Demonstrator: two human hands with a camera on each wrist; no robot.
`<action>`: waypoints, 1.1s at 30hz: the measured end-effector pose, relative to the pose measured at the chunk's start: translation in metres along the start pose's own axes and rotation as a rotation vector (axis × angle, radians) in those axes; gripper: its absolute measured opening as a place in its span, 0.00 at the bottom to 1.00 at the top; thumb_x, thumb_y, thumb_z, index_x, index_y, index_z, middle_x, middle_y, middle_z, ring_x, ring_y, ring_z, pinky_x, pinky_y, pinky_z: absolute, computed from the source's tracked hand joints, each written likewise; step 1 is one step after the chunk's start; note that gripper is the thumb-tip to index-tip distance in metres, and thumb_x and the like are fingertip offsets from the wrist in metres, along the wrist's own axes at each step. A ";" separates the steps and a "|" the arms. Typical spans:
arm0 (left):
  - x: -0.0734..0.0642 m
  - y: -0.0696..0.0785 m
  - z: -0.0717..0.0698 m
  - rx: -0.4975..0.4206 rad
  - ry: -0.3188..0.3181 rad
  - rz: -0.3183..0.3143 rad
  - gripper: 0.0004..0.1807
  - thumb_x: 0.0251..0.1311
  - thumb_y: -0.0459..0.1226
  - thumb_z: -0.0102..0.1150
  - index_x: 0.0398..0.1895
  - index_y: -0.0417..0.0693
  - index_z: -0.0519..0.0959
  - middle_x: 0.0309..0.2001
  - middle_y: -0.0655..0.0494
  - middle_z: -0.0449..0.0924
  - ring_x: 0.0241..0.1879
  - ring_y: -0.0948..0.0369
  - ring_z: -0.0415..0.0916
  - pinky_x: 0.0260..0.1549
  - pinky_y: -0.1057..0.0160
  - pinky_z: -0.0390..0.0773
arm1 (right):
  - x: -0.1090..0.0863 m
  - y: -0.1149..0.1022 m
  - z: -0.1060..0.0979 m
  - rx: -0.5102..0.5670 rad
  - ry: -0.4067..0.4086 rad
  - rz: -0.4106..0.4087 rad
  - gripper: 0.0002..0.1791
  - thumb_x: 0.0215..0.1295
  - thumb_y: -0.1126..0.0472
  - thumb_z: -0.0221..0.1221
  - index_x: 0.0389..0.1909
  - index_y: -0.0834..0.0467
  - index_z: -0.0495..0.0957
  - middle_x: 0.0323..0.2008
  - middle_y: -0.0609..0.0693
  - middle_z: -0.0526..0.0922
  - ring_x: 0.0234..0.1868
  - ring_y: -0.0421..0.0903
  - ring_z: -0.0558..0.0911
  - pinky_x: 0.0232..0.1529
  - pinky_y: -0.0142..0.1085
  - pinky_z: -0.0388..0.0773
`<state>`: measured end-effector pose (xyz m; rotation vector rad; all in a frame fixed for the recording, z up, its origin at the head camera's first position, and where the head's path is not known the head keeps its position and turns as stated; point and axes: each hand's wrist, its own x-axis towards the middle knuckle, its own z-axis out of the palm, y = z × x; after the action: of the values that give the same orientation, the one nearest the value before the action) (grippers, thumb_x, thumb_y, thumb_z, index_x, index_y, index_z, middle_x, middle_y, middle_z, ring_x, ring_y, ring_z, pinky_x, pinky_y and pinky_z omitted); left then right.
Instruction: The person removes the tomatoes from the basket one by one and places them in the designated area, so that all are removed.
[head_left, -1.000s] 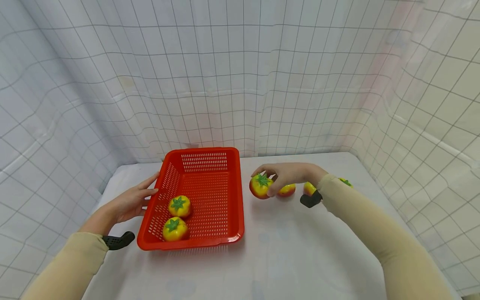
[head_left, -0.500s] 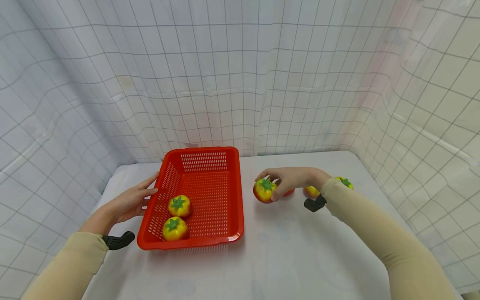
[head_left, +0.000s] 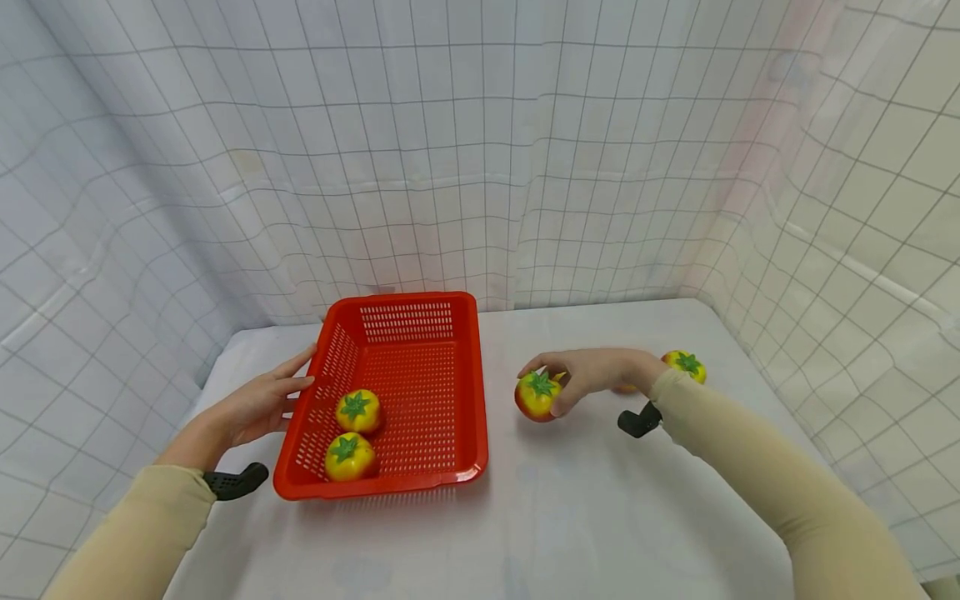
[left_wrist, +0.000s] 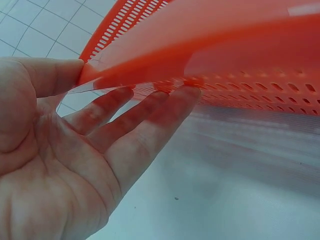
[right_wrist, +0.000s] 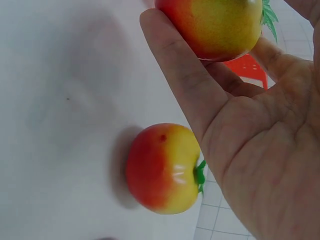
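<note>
My right hand (head_left: pixel 592 371) holds a red-and-yellow tomato (head_left: pixel 537 396) with a green star-shaped top, between thumb and fingers, right of the basket. In the right wrist view the held tomato (right_wrist: pixel 215 25) is at the top, its shadow lying apart from it on the table. A second tomato (right_wrist: pixel 162 170) rests on the table beneath that hand. My left hand (head_left: pixel 262 404) touches the left side of a red plastic basket (head_left: pixel 482 400). In the left wrist view its nearly straight fingers (left_wrist: pixel 155 125) reach under the rim. Two tomatoes (head_left: pixel 358 412) lie in the basket's near left part.
A tomato (head_left: pixel 684 365) stands at the right of the white table (head_left: pixel 570 517), and another (head_left: pixel 625 388) is mostly hidden behind the right wrist. White grid-patterned curtains (head_left: pixel 480 167) enclose the table at the back and sides.
My right hand has moved toward me and slightly right with the tomato, covering a tomato on the table that showed earlier. The left hand and basket have stayed in place.
</note>
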<state>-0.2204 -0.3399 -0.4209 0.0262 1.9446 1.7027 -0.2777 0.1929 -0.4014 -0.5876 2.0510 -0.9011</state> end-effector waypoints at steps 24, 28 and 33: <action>0.001 -0.001 -0.001 -0.013 0.012 -0.005 0.40 0.81 0.47 0.43 0.83 0.71 0.31 0.81 0.35 0.40 0.58 0.52 0.77 0.52 0.42 0.81 | -0.015 0.035 0.012 -0.076 -0.008 0.022 0.35 0.55 0.52 0.74 0.63 0.30 0.73 0.66 0.42 0.68 0.66 0.47 0.65 0.63 0.48 0.72; 0.000 -0.001 0.000 -0.015 0.003 -0.002 0.40 0.81 0.47 0.43 0.82 0.71 0.31 0.80 0.35 0.41 0.57 0.51 0.77 0.52 0.43 0.81 | -0.018 0.041 0.014 -0.080 -0.002 0.033 0.35 0.56 0.51 0.74 0.63 0.29 0.73 0.68 0.41 0.68 0.67 0.47 0.65 0.64 0.48 0.71; -0.001 0.000 0.001 -0.018 -0.007 0.008 0.40 0.82 0.46 0.42 0.83 0.71 0.31 0.80 0.35 0.41 0.57 0.51 0.77 0.52 0.45 0.82 | -0.024 0.047 0.015 -0.074 0.009 0.048 0.34 0.56 0.50 0.74 0.63 0.29 0.73 0.69 0.41 0.68 0.67 0.47 0.67 0.64 0.47 0.71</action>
<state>-0.2188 -0.3397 -0.4209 0.0335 1.9262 1.7225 -0.2566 0.2327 -0.4319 -0.5724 2.1047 -0.8042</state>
